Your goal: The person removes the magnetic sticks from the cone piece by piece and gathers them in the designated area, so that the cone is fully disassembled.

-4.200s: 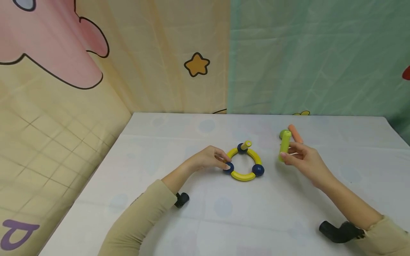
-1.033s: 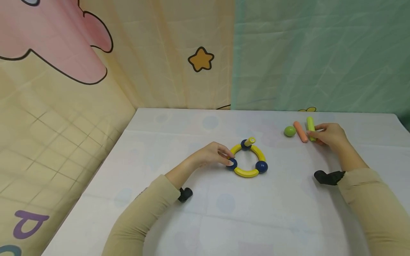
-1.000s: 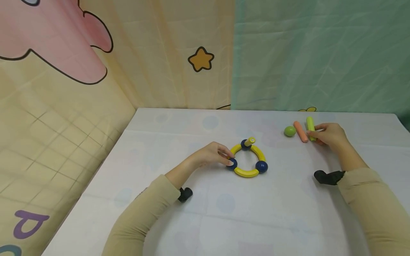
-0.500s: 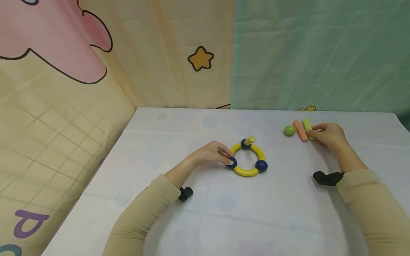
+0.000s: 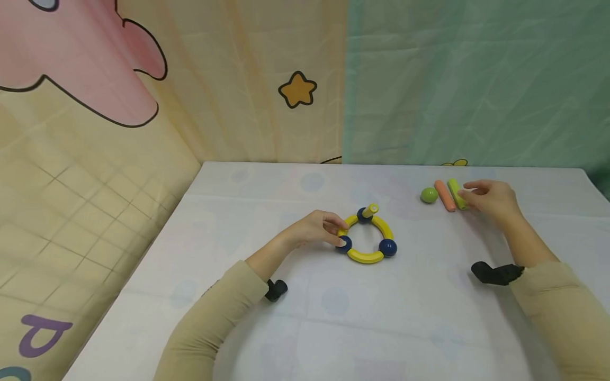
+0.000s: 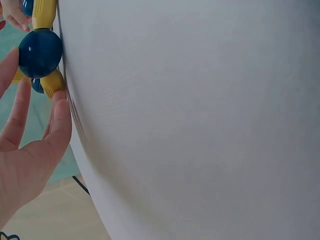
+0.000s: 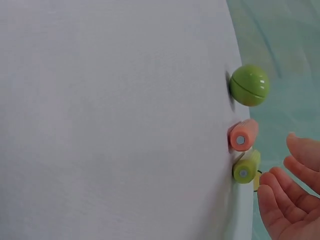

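A ring of curved yellow rods (image 5: 366, 257) and dark blue balls lies on the table, a short yellow stick (image 5: 371, 210) standing tilted from its back ball. My left hand (image 5: 312, 230) holds the ring at its left blue ball (image 6: 40, 54), the thumb on the ball and a fingertip against a yellow rod. To the right, my right hand (image 5: 495, 202) is beside a lime-green stick (image 5: 456, 193), fingers spread and apart from it in the right wrist view. An orange stick (image 5: 445, 196) lies parallel to the lime one. Left of both is a green ball (image 5: 429, 195).
The white-covered table (image 5: 305, 328) ends at the back against a printed curtain (image 5: 457, 84). A patterned cloth (image 5: 81, 211) hangs along the left side. Black wrist mounts (image 5: 495, 273) stick out near both cuffs.
My right hand carried the lime-green stick right, laid it down, shifted it left alongside the orange stick, and has now let go. The left hand has kept its place at the ring.
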### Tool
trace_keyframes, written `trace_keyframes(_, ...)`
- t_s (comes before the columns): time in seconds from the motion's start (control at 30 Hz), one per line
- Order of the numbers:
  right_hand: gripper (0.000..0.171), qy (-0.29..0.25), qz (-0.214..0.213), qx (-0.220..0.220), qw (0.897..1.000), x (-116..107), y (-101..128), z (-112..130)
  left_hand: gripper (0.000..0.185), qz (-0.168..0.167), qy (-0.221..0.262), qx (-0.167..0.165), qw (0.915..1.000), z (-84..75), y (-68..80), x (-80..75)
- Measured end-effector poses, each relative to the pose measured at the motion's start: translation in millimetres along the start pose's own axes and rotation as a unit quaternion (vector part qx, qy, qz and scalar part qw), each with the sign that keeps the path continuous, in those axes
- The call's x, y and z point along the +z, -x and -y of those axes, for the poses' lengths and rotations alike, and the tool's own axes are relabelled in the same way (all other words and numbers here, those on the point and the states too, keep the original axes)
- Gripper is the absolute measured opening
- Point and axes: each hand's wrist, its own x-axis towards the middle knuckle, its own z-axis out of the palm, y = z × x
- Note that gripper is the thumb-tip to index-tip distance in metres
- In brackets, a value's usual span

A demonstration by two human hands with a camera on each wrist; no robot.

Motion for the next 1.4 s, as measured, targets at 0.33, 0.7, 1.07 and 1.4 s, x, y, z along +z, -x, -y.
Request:
trace_keyframes(0.33, 0.051, -0.023, -0.02, -0.085, 0.996, 6, 17, 25, 0.054, -0.007, -0.006, -0.009, 0.9999, 0.4, -8.1, -2.7)
trace_keyframes(0.7, 0.049, -0.065, 0.05, -0.162, 0.983, 34, 32, 54, 0.055, -0.019, -0.024, 0.022, 0.9993, -6.4, -21.5, -6.5)
trace_keyframes(1.07, 0.044, -0.103, 0.141, -0.201, 0.964, 69, 42, 81, 0.05, -0.011, -0.105, 0.076, 0.9915, -16.5, -48.1, -3.8)
trace_keyframes(1.4, 0.036, -0.133, 0.163, -0.21, 0.955, 95, 39, 91, 0.04, -0.001, -0.111, 0.101, 0.9887, -16.7, -63.2, 1.4)
